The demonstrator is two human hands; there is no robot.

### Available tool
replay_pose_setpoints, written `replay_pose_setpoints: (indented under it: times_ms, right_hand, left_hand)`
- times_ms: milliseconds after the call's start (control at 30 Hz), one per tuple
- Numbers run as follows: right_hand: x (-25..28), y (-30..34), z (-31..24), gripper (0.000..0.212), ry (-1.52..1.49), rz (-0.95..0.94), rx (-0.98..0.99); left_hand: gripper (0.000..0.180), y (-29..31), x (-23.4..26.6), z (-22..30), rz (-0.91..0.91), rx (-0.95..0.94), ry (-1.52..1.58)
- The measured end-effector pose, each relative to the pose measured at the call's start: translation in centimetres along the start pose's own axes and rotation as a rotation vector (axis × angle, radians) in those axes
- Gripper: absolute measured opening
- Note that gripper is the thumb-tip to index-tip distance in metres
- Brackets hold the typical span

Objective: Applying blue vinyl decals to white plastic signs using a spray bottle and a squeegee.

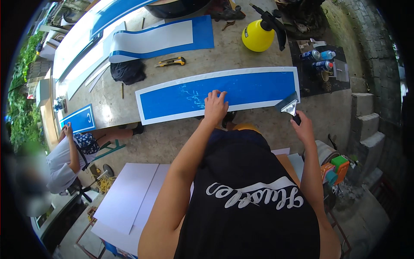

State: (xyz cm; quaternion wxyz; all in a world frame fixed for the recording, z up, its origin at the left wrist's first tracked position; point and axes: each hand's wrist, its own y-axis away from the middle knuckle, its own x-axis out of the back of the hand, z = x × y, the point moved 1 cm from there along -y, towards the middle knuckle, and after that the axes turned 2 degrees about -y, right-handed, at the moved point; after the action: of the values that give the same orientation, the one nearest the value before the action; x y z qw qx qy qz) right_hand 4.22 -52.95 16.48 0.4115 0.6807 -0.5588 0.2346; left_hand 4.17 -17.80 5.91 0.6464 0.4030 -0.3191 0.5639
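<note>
A long blue panel with a white border [258, 88] lies flat on the concrete floor in front of me. My left hand [215, 105] rests on its lower edge near the middle, fingers spread on the blue face. My right hand [303, 126] grips the black handle of a metal scraper [289, 105], whose wide blade sits at the panel's lower right corner.
A yellow pump sprayer [258, 35] and several spray cans [318, 59] on a dark mat stand beyond the panel. A curled blue-and-white sheet [159, 39], a yellow utility knife [171, 62] and a black cloth [127, 71] lie at back left. Another person [71, 157] sits at left. White boards [129, 194] lie below.
</note>
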Motion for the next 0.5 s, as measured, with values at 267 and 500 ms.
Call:
replay_pose_setpoints:
  times_ms: [267, 500]
  right_hand:
    - [-1.5, -1.8, -4.6, 0.035, 0.06, -0.098, 0.063]
    - [-2.3, -1.2, -6.9, 0.037, 0.103, -0.06, 0.045]
  left_hand:
    - [0.051, 1.0, 1.2, -4.0, -0.09, -0.012, -0.08]
    - [0.043, 2.2, 4.2, -8.1, 0.179, -0.034, 0.038]
